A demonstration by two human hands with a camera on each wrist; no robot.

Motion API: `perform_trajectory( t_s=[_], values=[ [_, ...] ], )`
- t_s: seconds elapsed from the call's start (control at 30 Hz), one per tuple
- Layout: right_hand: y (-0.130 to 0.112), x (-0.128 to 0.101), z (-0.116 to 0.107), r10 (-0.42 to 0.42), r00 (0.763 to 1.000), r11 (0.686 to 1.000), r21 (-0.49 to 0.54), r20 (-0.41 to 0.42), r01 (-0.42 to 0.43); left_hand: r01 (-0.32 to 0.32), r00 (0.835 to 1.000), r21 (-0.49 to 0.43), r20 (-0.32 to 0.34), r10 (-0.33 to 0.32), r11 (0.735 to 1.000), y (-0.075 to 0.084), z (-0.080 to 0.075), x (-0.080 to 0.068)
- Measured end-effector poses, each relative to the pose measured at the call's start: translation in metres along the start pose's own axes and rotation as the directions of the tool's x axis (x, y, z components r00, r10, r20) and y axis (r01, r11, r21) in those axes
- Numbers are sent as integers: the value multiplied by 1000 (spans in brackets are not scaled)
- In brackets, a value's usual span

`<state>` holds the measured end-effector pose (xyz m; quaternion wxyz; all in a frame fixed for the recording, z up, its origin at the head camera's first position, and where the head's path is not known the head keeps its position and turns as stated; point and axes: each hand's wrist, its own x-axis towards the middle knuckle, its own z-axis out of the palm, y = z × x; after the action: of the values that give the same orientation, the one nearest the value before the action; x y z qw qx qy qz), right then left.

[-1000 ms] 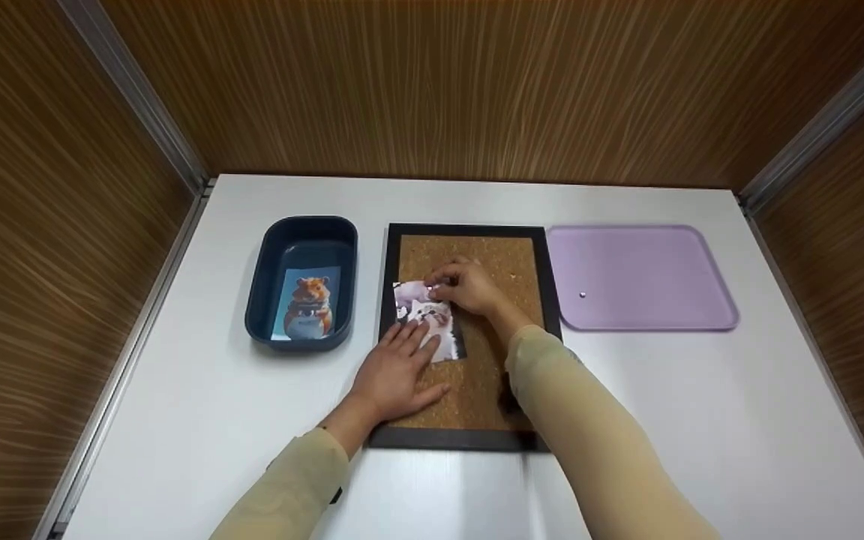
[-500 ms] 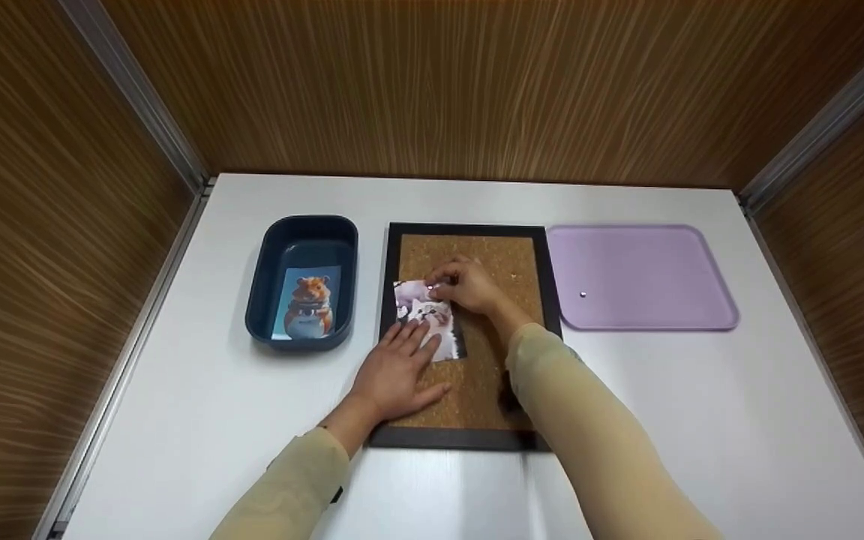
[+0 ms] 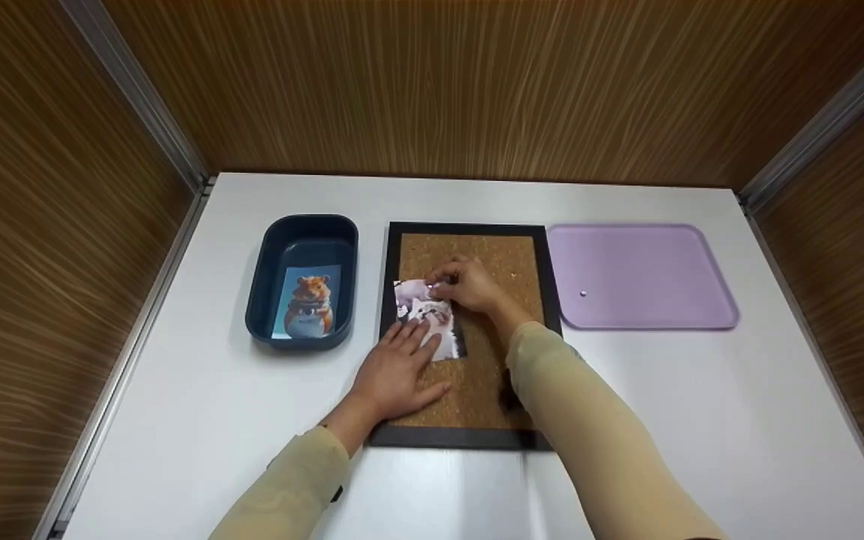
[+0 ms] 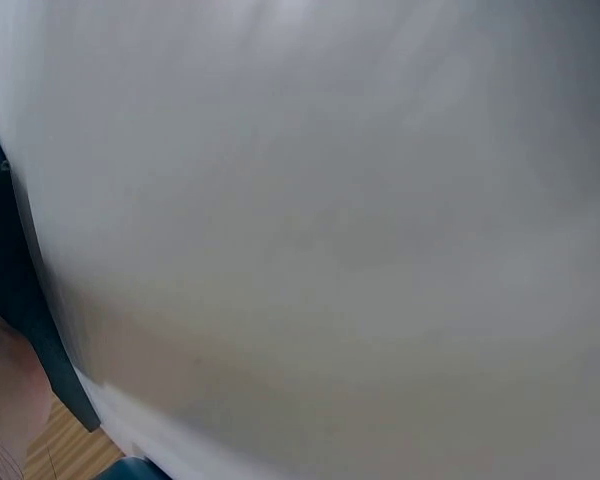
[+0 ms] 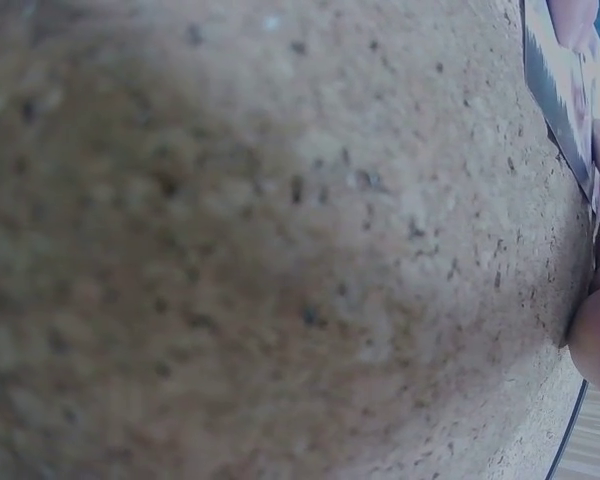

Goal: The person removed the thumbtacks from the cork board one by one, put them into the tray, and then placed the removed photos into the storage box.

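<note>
The desk (image 3: 702, 420) carries the board (image 3: 477, 397). The tray (image 3: 649, 270) sits just beside the board's right edge; the bin (image 3: 316, 244) stands apart from its left. The left hand (image 3: 391, 379) lies on the board's left side, fingers straight over the cat photo (image 3: 426, 307), which rests there. The right hand (image 3: 469, 285) bends at the photo's top, above the board; whether its fingers clamp anything, I cannot tell. The hamster photo (image 3: 308, 306) lies in the bin, left of the board. A stud (image 3: 583, 294) rests in the tray, toward the board.
</note>
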<state>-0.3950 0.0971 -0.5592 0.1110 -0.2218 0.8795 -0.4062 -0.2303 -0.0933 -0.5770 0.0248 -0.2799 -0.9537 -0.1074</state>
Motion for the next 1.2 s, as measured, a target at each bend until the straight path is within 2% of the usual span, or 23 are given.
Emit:
perform_trajectory(
  t_s=[1.2],
  values=[
    [-2,1,-1,7,1000,1000,-7,15,-7,1,1000,35,6,-1,999,1,-1,-1]
  ],
)
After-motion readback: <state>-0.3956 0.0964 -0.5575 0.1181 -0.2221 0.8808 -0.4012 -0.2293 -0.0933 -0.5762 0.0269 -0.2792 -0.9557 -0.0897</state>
